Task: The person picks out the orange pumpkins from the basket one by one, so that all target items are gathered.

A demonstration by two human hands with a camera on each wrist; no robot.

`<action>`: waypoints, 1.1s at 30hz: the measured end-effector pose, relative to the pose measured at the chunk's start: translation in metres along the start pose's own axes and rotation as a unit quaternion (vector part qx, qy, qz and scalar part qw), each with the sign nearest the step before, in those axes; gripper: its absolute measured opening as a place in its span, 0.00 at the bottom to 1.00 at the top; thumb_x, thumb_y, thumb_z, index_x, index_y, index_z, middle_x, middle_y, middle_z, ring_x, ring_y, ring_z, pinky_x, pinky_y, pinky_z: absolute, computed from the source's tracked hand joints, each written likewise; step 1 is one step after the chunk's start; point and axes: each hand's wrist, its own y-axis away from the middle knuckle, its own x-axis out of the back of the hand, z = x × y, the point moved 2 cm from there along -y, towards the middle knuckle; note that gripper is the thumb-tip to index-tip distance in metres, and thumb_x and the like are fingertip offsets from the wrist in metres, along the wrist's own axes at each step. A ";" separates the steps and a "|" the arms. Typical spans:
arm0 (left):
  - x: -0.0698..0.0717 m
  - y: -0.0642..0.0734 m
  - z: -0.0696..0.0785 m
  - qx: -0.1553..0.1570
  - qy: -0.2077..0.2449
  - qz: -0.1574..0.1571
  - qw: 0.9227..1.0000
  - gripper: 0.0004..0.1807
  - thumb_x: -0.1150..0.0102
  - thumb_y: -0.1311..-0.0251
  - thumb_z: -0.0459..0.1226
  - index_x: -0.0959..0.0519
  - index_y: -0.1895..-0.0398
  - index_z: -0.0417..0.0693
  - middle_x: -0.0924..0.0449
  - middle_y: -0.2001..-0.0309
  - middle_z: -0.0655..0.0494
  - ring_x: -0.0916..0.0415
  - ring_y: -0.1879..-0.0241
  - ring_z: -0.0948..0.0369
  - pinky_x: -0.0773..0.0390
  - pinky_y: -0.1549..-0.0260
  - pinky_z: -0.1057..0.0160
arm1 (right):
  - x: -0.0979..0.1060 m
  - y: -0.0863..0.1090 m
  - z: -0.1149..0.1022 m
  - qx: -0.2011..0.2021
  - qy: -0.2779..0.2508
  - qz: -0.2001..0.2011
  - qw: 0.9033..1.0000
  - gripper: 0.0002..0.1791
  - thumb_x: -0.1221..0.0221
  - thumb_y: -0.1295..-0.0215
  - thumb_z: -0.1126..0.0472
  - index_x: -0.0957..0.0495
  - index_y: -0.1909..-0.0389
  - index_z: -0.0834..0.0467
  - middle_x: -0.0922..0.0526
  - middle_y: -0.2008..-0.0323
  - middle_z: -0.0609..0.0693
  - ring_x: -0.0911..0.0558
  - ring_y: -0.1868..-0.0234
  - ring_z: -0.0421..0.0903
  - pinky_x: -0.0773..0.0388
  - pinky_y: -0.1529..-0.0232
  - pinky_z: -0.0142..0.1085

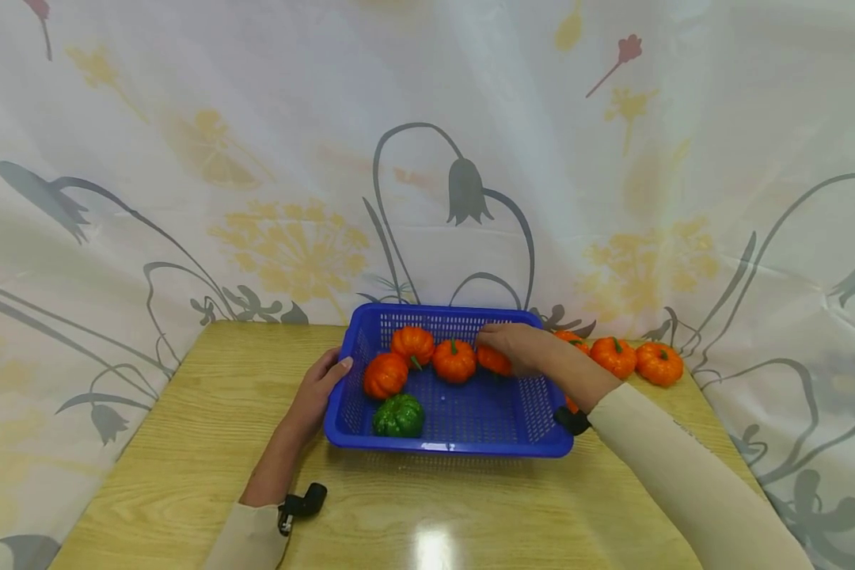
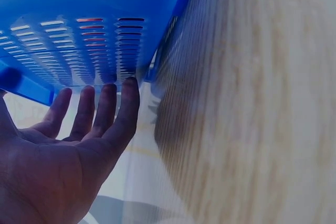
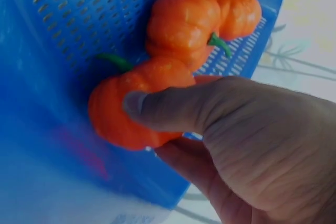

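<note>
A blue plastic basket (image 1: 449, 448) with slotted walls stands on the table. Inside lie several small orange pumpkins (image 1: 454, 362) in a row at the back and left, plus a green pumpkin (image 1: 399, 416) at the front left. At the back right of the basket, my right hand (image 1: 520, 347) grips another orange pumpkin (image 3: 139, 103), thumb across its side and its green stem pointing away. My left hand (image 1: 318, 392) holds the basket's left side, thumb at the rim; in the left wrist view, its fingertips (image 2: 130, 85) press the outer slotted wall.
More orange pumpkins (image 1: 659, 364) sit on the table right of the basket, partly hidden by my right forearm. The wood-grain table (image 1: 185, 443) ends at the back against a flower-printed curtain (image 1: 427, 95).
</note>
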 end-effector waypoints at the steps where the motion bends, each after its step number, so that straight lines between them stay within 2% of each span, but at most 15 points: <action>1: 0.000 0.000 0.000 0.000 0.000 0.000 1.000 0.30 0.51 0.18 0.45 0.36 0.21 0.41 0.30 0.29 0.33 0.19 0.43 0.54 0.15 0.48 0.57 | 0.000 0.000 -0.001 -0.003 0.004 -0.006 1.000 0.32 0.24 0.50 0.76 0.20 0.42 0.61 0.18 0.43 0.58 0.18 0.39 0.60 0.22 0.35 0.53; 4: 0.000 -0.001 -0.002 0.002 -0.001 0.000 1.000 0.30 0.51 0.18 0.45 0.36 0.21 0.41 0.30 0.29 0.33 0.20 0.42 0.54 0.15 0.47 0.57 | -0.001 0.000 -0.004 -0.004 0.018 -0.016 1.000 0.34 0.24 0.49 0.76 0.20 0.38 0.62 0.20 0.44 0.57 0.17 0.42 0.58 0.20 0.38 0.51; 8: 0.000 -0.001 -0.002 0.004 -0.005 0.000 1.000 0.30 0.51 0.18 0.46 0.36 0.21 0.41 0.29 0.29 0.33 0.20 0.41 0.51 0.15 0.47 0.55 | -0.001 0.001 -0.005 -0.003 0.022 -0.016 1.000 0.29 0.24 0.45 0.71 0.18 0.40 0.62 0.22 0.50 0.56 0.17 0.51 0.55 0.17 0.45 0.48; 11: -0.001 0.000 -0.002 0.004 -0.008 0.000 1.000 0.30 0.50 0.18 0.46 0.36 0.21 0.41 0.29 0.29 0.34 0.20 0.41 0.50 0.15 0.47 0.55 | -0.001 0.003 -0.003 -0.022 0.013 -0.021 0.999 0.27 0.23 0.43 0.66 0.19 0.43 0.63 0.24 0.52 0.57 0.18 0.55 0.54 0.16 0.49 0.47; 16: 0.000 0.000 -0.001 0.005 -0.011 0.002 1.000 0.30 0.50 0.18 0.46 0.35 0.21 0.42 0.29 0.29 0.34 0.20 0.40 0.49 0.15 0.47 0.55 | 0.001 0.007 -0.001 -0.059 -0.003 -0.025 0.998 0.34 0.22 0.45 0.62 0.22 0.39 0.64 0.25 0.49 0.61 0.18 0.58 0.55 0.15 0.53 0.47; 20: 0.001 0.000 -0.002 0.003 -0.013 0.005 1.000 0.29 0.51 0.18 0.46 0.35 0.21 0.42 0.28 0.30 0.34 0.20 0.41 0.49 0.16 0.47 0.55 | 0.004 0.014 0.000 -0.073 -0.024 0.003 0.997 0.37 0.22 0.46 0.59 0.24 0.35 0.64 0.24 0.48 0.63 0.17 0.58 0.57 0.14 0.55 0.48; 26: 0.002 -0.001 -0.003 0.001 -0.012 0.006 1.000 0.29 0.51 0.18 0.46 0.35 0.21 0.42 0.28 0.30 0.33 0.19 0.43 0.51 0.15 0.48 0.56 | 0.007 0.029 0.000 -0.089 -0.047 0.090 0.991 0.37 0.26 0.46 0.53 0.23 0.36 0.64 0.21 0.48 0.64 0.17 0.59 0.57 0.15 0.58 0.51; 33: 0.002 -0.001 -0.002 0.001 -0.005 0.006 1.000 0.29 0.51 0.18 0.45 0.35 0.21 0.41 0.28 0.31 0.32 0.18 0.45 0.55 0.15 0.49 0.57 | 0.005 0.046 -0.004 -0.126 -0.094 0.138 0.978 0.38 0.28 0.42 0.49 0.23 0.34 0.65 0.19 0.43 0.65 0.17 0.49 0.61 0.16 0.50 0.55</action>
